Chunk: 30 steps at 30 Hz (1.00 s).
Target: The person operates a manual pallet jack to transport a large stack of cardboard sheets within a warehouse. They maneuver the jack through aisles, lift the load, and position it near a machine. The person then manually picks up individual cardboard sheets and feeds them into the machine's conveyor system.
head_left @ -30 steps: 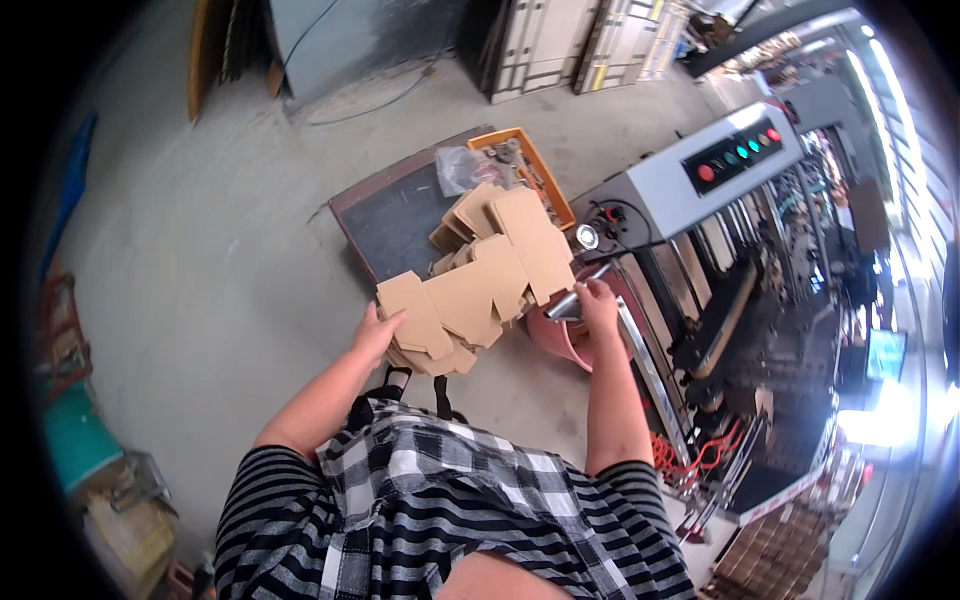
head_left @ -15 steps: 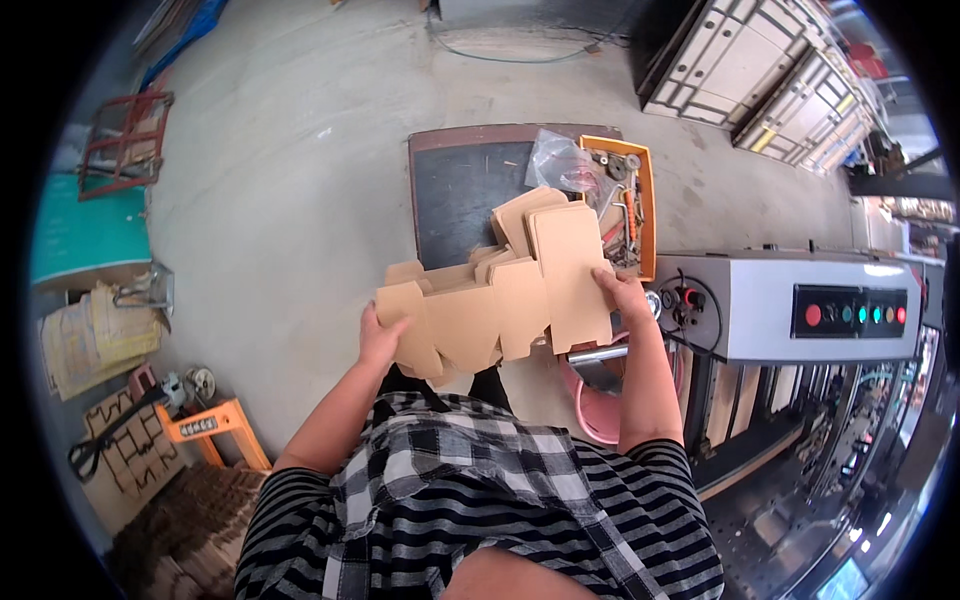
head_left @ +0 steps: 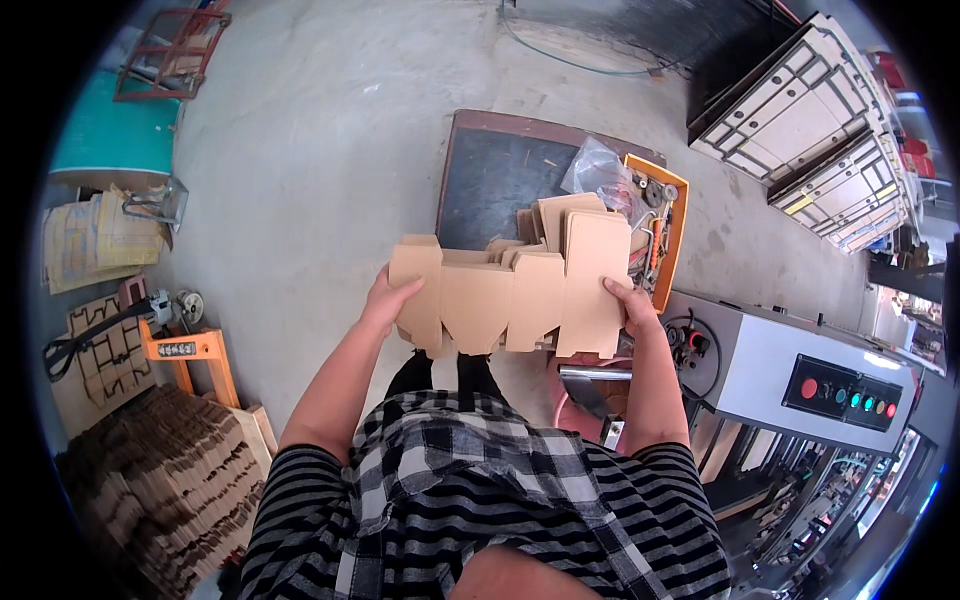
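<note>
A stack of flat die-cut cardboard box blanks (head_left: 477, 295), brown with notched flaps, is held out in front of my body. My left hand (head_left: 388, 300) grips its left end, thumb on top. At the right end my right hand (head_left: 632, 303) is closed on the taller panel, its thumb on the upper face and the fingers hidden beneath. More cardboard pieces (head_left: 548, 220) show behind the stack, over the dark-topped table (head_left: 490, 175); whether they belong to the held stack I cannot tell.
An orange tray (head_left: 676, 240) of tools and a clear plastic bag (head_left: 598, 168) lie at the table's right. Beside my right arm stand a grey machine (head_left: 770, 350) with lit buttons and a pink tub (head_left: 575, 410). Stacked cardboard (head_left: 165, 470) and an orange pallet jack (head_left: 190, 350) are at left.
The held stack has levelled out, its left end now higher and its layers more even. Both hands still grip its ends. The view has turned, shifting the surroundings.
</note>
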### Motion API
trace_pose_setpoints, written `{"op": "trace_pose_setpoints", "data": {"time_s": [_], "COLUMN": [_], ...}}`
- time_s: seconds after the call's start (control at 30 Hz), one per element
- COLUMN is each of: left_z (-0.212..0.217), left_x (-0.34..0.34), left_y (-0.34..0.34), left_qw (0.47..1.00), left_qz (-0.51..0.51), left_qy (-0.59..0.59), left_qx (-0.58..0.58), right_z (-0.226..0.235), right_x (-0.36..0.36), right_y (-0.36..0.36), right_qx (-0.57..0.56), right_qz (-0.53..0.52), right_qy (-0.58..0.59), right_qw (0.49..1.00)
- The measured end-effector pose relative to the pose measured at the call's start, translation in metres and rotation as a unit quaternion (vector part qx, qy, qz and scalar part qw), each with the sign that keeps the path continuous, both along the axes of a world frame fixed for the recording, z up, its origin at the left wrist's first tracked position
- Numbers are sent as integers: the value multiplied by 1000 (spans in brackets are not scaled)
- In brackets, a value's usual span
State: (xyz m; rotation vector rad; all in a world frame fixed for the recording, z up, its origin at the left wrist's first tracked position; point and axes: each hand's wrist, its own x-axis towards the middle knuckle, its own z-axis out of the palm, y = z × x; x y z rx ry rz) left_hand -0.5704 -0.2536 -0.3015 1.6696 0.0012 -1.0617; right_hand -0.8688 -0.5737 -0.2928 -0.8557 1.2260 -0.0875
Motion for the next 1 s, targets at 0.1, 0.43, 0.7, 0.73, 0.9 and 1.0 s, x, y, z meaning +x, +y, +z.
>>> {"op": "trace_pose_setpoints", "data": {"time_s": [0.1,0.43,0.7,0.73,0.9,1.0], "left_z": [-4,17,107,117,109,80], "left_x": [6,-1,8,12,24,16], "left_y": [-5,16,34,38,56,65], "left_qw": [999,996,964,961,903,886], "left_qz": [-2,0,-32,-65,-250,-274], "left_qy": [42,-42,-166,-198,-349,-373], "left_qx": [-1,-73,-205,-181,-6,-7], "right_z": [4,18,63,81,47,42], "right_x": [3,-26,-54,-46,-94,-76], "right_y": [5,28,40,45,21,26], "right_qx": [-22,-89,-175,-212,-397,-391], "right_qz": [5,-50,-18,-22,301,317], "right_qy": [13,-72,-188,-222,12,-76], "right_qw": [1000,992,966,951,867,861]}}
